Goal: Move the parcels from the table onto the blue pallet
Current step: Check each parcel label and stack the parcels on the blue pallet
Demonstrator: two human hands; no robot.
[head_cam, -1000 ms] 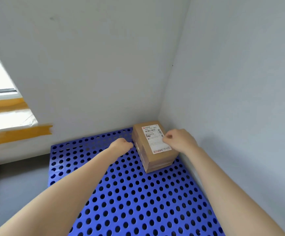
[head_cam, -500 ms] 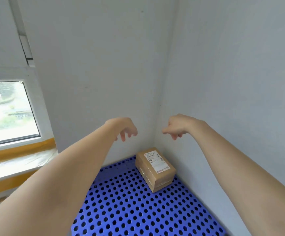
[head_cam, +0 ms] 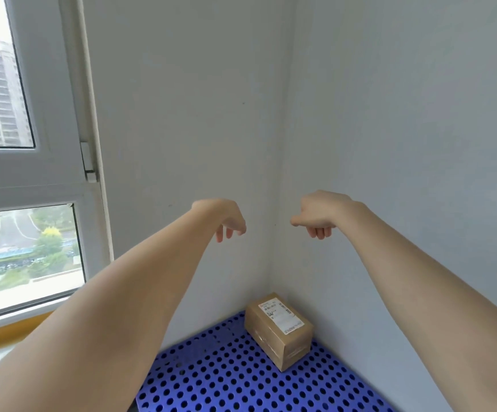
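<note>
While hands [head_cam: 225, 217] hang empty: one parcel [head_cam: 278, 330]; one pallet [head_cam: 226, 379].

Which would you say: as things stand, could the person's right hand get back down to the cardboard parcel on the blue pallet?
Probably yes. The right hand holds nothing and hangs above the cardboard parcel, which sits alone in the corner of the blue pallet with its top uncovered. Only the two walls hem it in behind.

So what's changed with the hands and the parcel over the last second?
Both hands let go of the parcel and rose clear: left hand and right hand now hang above it with loose fingers, holding nothing. The parcel stayed in the corner of the blue pallet.
</note>
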